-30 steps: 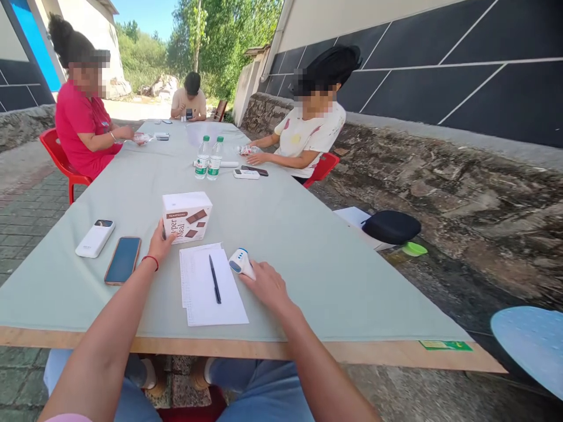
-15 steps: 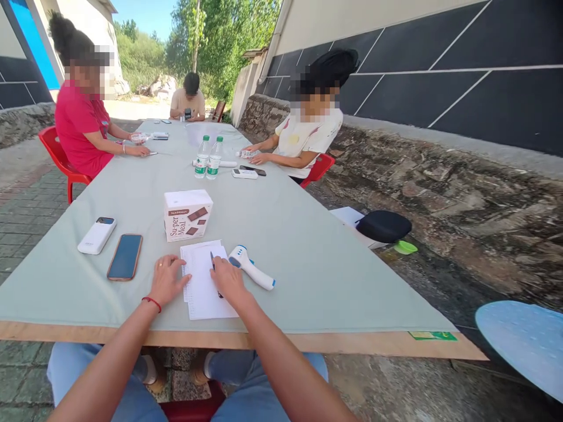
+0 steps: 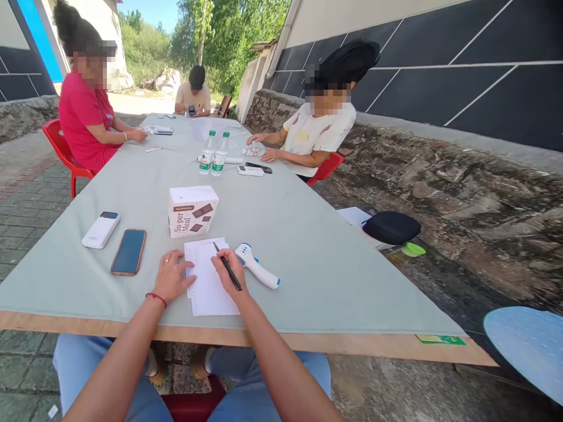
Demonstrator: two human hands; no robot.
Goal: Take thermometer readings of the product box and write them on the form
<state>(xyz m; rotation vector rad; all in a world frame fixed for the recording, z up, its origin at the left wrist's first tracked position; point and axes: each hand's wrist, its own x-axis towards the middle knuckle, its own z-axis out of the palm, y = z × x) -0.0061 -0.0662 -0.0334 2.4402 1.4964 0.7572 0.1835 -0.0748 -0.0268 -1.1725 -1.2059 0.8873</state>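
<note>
A black pen (image 3: 231, 274) is held in my right hand (image 3: 229, 272), its tip end pointing up and left over the white paper sheets (image 3: 204, 287). My left hand (image 3: 173, 275) lies with fingers spread, thumb and fingertips on the left edge of the sheets. Just right of my right hand lies a white and blue infrared thermometer (image 3: 259, 268). Behind the paper stands a white box (image 3: 192, 212) with brown print reading "Su-per Meal". To the left of my left hand are a smartphone (image 3: 128, 252) in a brown case and a white power bank (image 3: 101, 230).
Two water bottles (image 3: 213, 156) with green caps stand mid-table beside another white power bank (image 3: 250, 170) and a dark phone. Three people sit around the cloth-covered table (image 3: 334, 287). A black case (image 3: 391, 228) and a light-blue round surface (image 3: 528, 346) are off to the right.
The pen in my right hand has swung, so its rear end now shows above the hand. My left hand stays on the paper. The view has shifted slightly.
</note>
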